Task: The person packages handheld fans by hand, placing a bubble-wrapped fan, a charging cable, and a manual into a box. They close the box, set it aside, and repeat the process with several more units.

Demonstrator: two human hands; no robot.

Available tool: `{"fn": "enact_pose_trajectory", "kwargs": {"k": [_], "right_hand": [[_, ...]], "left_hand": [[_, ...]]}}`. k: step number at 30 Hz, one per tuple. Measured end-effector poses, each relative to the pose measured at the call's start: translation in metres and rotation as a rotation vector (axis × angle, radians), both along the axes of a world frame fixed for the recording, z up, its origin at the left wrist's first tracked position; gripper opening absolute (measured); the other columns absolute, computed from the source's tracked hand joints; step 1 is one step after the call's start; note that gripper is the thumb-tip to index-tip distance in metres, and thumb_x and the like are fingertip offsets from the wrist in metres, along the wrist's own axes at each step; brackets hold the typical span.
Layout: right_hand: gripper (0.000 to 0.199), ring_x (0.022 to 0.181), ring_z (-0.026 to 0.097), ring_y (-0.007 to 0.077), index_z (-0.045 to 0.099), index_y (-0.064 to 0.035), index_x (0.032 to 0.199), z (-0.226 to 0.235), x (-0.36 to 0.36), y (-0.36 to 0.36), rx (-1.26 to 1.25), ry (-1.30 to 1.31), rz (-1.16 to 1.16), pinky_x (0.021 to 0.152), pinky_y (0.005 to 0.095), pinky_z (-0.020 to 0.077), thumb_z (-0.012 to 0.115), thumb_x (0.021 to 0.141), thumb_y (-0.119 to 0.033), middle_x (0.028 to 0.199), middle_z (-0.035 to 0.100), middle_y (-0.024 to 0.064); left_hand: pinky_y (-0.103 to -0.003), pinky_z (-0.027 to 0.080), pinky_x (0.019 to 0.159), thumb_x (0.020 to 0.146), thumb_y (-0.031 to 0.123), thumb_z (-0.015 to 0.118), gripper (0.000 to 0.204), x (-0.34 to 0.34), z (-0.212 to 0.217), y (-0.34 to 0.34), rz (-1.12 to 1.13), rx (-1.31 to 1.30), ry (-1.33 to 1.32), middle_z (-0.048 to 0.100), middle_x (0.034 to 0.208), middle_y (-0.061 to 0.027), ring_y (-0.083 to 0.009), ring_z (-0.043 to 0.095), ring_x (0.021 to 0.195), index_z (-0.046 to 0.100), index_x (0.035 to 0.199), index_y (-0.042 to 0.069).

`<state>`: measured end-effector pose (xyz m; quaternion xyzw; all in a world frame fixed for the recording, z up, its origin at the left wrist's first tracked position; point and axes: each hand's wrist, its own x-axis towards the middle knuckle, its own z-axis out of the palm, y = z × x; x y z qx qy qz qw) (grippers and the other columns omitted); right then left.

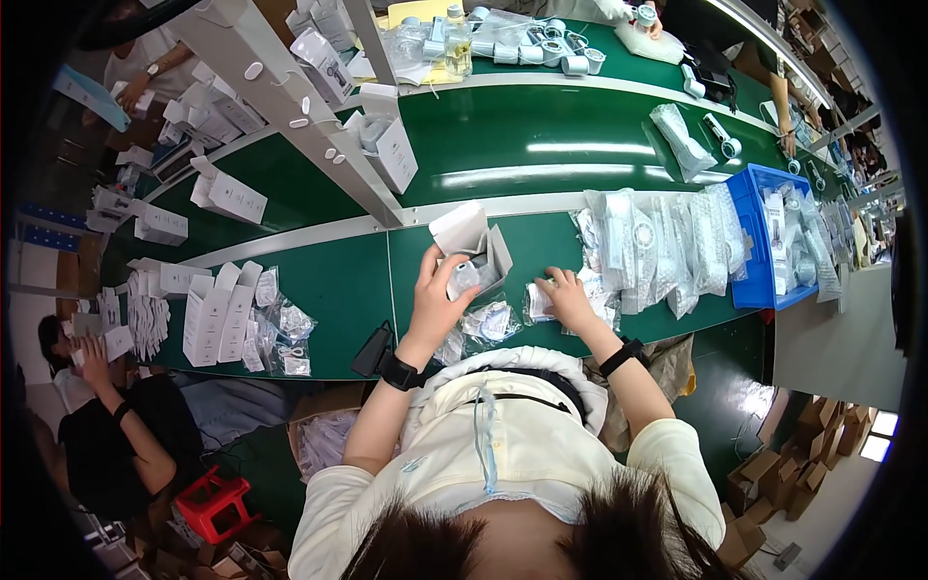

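Observation:
My left hand [437,295] grips an open white carton [471,244] with its flap raised, holding a clear-bagged part at its mouth. My right hand [567,296] rests flat on a small clear plastic bag [538,302] lying on the green table [329,290]. Between the hands lies another clear bag with a round part [491,321]. Both wrists wear black bands.
A heap of clear bagged parts [657,246] lies right of my hands, beside a blue bin [752,208] holding more. White cartons [213,314] stand at left. A grey metal frame post [319,126] crosses the table. Another person sits at lower left; others' hands work along the far side.

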<state>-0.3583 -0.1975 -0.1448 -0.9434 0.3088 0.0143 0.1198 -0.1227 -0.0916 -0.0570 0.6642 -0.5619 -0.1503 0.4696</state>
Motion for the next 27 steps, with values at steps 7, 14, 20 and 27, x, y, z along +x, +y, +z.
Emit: {"fn": "enact_pose_trajectory", "kwargs": {"k": [7,14,20,27], "right_hand": [[0.039,0.081,0.055,0.0278,0.054,-0.0068,0.099,0.016,0.001,0.000,0.275,-0.500,-0.336,0.070,0.0320,0.0470,0.070,0.064,-0.005,0.095,0.056,0.0096],[0.024,0.077,0.059,0.0245,0.056,-0.0043,0.090,0.122,0.081,0.004,0.035,-1.156,-0.058,0.063,0.0281,0.0482,0.064,0.068,0.002,0.091,0.057,0.0124],[0.028,0.087,0.056,0.0254,0.057,-0.0042,0.091,0.099,0.103,0.004,-0.135,-0.655,0.367,0.075,0.0355,0.0451,0.067,0.065,-0.011,0.093,0.058,0.0091],[0.068,0.110,0.042,0.0297,0.050,-0.0046,0.114,0.113,0.094,0.003,-0.238,-0.544,0.367,0.096,0.0386,0.0314,0.073,0.057,-0.033,0.116,0.046,0.0131]], "left_hand": [[-0.037,0.042,0.060,0.069,0.001,0.062,0.011,0.005,0.021,-0.010,0.093,0.178,0.003,0.054,0.086,-0.0152,-0.0325,0.054,0.069,0.052,0.071,-0.002],[-0.038,0.040,0.055,0.066,0.001,0.063,0.012,0.013,0.020,-0.021,0.147,0.165,0.034,0.053,0.068,-0.0155,-0.0338,0.053,0.061,0.051,0.069,-0.003],[-0.032,0.036,0.048,0.066,0.002,0.065,0.014,0.016,0.011,-0.023,0.160,0.099,0.078,0.052,0.067,-0.0119,-0.0243,0.047,0.050,0.052,0.071,-0.002],[-0.027,0.044,0.060,0.068,0.001,0.064,0.016,0.027,0.003,-0.001,0.125,0.037,0.132,0.057,0.086,-0.0111,-0.0199,0.056,0.072,0.054,0.080,-0.001]]}}
